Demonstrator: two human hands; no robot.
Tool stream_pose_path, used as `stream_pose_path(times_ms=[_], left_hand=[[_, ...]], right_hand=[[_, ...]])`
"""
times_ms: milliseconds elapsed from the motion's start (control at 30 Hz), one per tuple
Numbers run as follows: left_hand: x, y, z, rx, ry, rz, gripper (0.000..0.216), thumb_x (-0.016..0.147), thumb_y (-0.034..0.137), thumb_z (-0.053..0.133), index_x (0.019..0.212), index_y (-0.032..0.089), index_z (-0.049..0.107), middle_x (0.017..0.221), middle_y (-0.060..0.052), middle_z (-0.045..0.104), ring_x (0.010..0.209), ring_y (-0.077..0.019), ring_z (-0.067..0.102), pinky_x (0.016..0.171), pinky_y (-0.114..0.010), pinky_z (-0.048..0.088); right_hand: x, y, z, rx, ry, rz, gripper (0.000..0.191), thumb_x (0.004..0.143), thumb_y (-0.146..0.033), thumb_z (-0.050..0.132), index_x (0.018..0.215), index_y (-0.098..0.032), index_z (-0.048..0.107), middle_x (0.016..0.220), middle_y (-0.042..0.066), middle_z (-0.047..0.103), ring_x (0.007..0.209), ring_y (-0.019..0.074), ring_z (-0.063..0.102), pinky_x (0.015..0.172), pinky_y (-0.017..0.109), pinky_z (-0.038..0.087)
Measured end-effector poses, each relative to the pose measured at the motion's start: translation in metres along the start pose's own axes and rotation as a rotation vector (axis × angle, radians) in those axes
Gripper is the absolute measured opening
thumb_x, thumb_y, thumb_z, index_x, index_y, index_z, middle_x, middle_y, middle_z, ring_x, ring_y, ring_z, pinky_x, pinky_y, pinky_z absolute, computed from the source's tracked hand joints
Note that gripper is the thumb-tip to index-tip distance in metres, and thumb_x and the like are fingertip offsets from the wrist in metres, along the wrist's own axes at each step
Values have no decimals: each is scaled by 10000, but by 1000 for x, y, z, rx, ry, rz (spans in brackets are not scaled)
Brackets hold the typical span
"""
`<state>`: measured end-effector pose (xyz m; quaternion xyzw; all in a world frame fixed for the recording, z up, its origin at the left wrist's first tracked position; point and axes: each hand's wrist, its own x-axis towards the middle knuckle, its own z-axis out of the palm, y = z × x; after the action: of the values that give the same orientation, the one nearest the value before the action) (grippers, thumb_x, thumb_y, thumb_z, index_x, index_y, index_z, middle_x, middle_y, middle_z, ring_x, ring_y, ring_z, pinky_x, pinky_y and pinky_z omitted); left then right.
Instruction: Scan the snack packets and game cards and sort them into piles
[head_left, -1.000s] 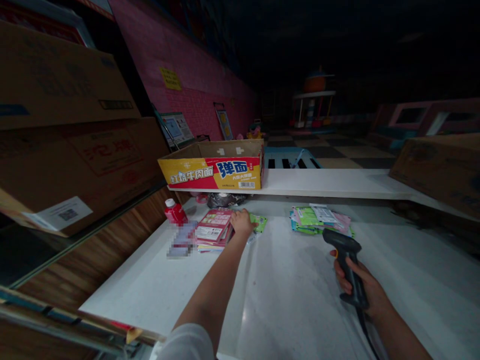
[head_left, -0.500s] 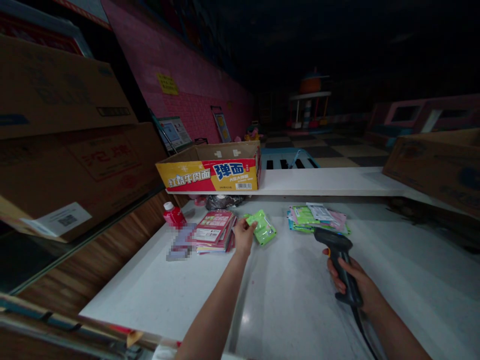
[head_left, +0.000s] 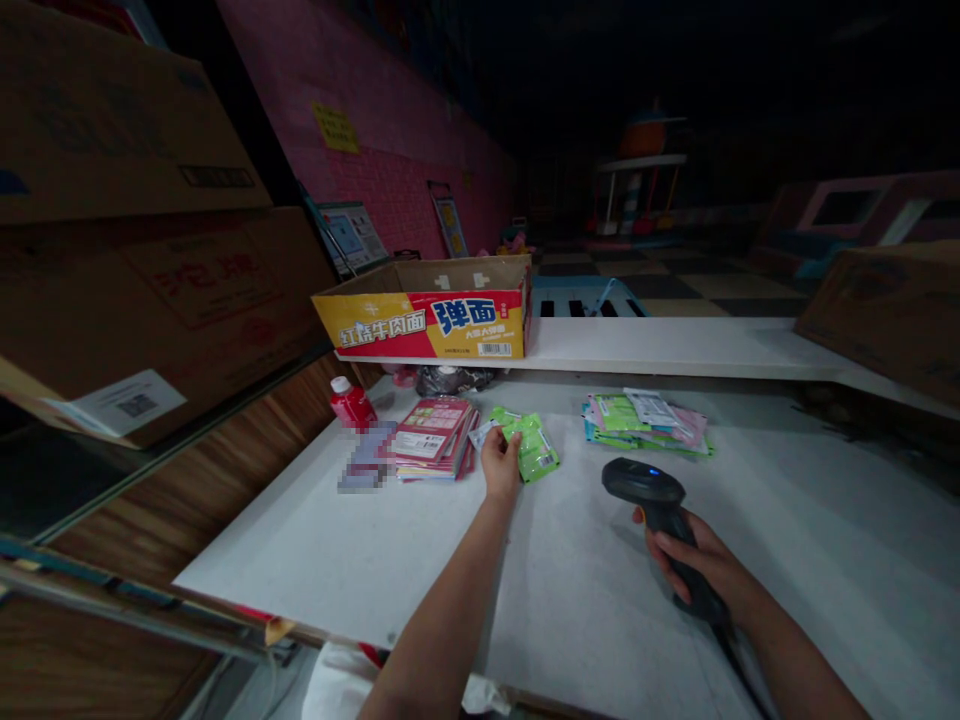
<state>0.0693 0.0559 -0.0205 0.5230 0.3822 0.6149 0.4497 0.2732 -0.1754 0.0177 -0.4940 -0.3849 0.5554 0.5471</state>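
Observation:
My left hand point(head_left: 500, 463) is closed on the edge of a shiny green packet point(head_left: 538, 450) at the middle of the white counter. Another green piece and a pale patch show just behind those fingers; I cannot tell whether they belong to a second packet. My right hand point(head_left: 701, 565) grips the handle of a black barcode scanner point(head_left: 643, 484), whose head points left and shows a small blue light. Between the scanner and the shelf lies a pile of green, pink and white packets point(head_left: 646, 424). Left of my left hand sits a stack of red-covered booklets point(head_left: 433, 440).
A red bottle with a white cap point(head_left: 352, 402) stands at the counter's back left, near a blurred-out item. An open noodle carton point(head_left: 420, 325) rests on the raised white shelf point(head_left: 637, 345). Large cardboard boxes point(head_left: 172, 290) are stacked at left; another box point(head_left: 892, 320) is at right.
My left hand has shifted slightly right, and more green and a pale patch now show behind it. The scanner has moved left, away from the packet pile, its head turned more to the left.

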Motion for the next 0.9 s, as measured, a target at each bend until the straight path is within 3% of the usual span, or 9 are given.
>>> stream_pose_path(times_ms=[267,600,900], left_hand=[[-2,-1,-2,192,22,-4,179,769,352,656,796,193,577,713,9,589,661,-135,547,631,-233,431],[-1,4,1,81,-2,-32,240,755,377,678,833,190,549,760,8,601,711,-136,567,684,-237,449],[-7,13,0,212,7,56,262,761,431,676,776,189,576,644,38,507,580,-110,444,555,-220,347]], right_hand=[[-5,-3,3,1,62,24,413,754,-476,763,1018,-191,625,581,-30,573,327,85,456,328,196,322],[-5,-5,4,54,89,7,398,746,-465,773,997,-183,648,584,-16,584,329,80,446,313,192,334],[7,-7,-10,241,210,-98,371,752,-447,774,986,-185,654,602,-27,572,347,73,439,312,186,344]])
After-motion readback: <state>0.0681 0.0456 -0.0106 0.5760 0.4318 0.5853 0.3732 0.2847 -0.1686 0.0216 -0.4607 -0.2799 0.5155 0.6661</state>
